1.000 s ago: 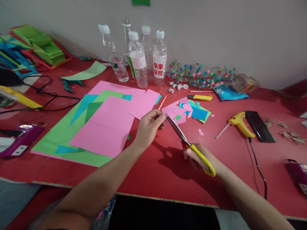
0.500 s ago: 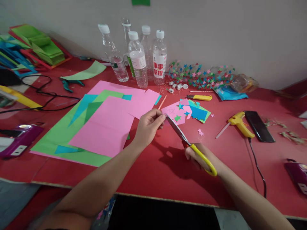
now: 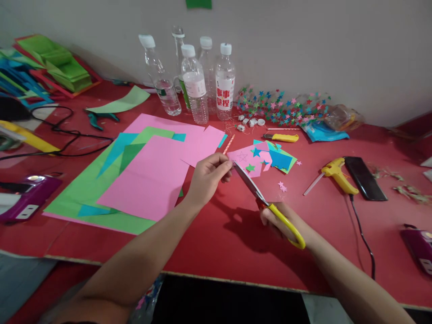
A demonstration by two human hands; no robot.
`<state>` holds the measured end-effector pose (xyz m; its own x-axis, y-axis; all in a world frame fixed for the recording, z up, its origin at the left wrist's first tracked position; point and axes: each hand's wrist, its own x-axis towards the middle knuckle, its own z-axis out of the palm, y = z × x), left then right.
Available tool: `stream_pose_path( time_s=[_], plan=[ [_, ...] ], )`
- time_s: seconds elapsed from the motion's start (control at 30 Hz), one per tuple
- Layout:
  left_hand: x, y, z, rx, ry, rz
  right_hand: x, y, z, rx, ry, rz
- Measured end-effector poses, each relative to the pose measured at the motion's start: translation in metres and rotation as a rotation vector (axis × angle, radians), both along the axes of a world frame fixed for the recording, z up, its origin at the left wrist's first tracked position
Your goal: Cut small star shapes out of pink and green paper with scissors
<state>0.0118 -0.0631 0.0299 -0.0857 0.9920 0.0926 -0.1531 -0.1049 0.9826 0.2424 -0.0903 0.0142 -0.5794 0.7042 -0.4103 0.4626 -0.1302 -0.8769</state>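
Nearest on the red desk (image 3: pixel 216 245), the right hand (image 3: pixel 278 220) grips the yellow-handled scissors (image 3: pixel 250 183), their blades slanting far and left to meet the left hand (image 3: pixel 209 176). The left hand's thumb and fingers are drawn together right at the scissor tips – whether a scrap is pinched between them, I cannot tell. To the left lies a pink paper sheet (image 3: pixel 148 175) on a larger green sheet (image 3: pixel 70 202); to the right, a yellow glue gun (image 3: pixel 339 175) touches a black smartphone (image 3: pixel 365 178). Small pink stars (image 3: pixel 282 186) rest between the scissors and the glue gun. Just beyond the blades is a pink offcut (image 3: pixel 236 155) with a star outline drawn on it, a green paper star (image 3: pixel 250 168) on top and blue scraps (image 3: pixel 281 159) to its right. Farther off lies a yellow utility knife (image 3: pixel 285 137) – and, farthest, clear plastic bottles (image 3: pixel 195 85) stand near the wall, left of a cluster of coloured stars (image 3: pixel 283 108)
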Motion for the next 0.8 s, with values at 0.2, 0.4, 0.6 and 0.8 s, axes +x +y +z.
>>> stream_pose_path(
  time_s=[0.2, 0.4, 0.6, 0.8],
  plan=[
    [0.0019, -0.0010, 0.0040, 0.012, 0.059, 0.012, -0.0004, -0.0015, -0.0056, -0.033, 0.025, -0.016],
    [0.0018, -0.0015, 0.0035, 0.013, 0.055, 0.026, -0.0001, -0.0024, -0.0066, -0.026, 0.011, -0.030],
    [0.0015, -0.0019, 0.0038, 0.017, 0.057, 0.027, -0.0021, -0.0027, -0.0041, -0.015, 0.004, -0.044],
    [0.0013, -0.0013, 0.0028, 0.019, 0.069, 0.030, -0.0036, -0.0030, -0.0003, -0.011, -0.017, -0.039]
  ],
)
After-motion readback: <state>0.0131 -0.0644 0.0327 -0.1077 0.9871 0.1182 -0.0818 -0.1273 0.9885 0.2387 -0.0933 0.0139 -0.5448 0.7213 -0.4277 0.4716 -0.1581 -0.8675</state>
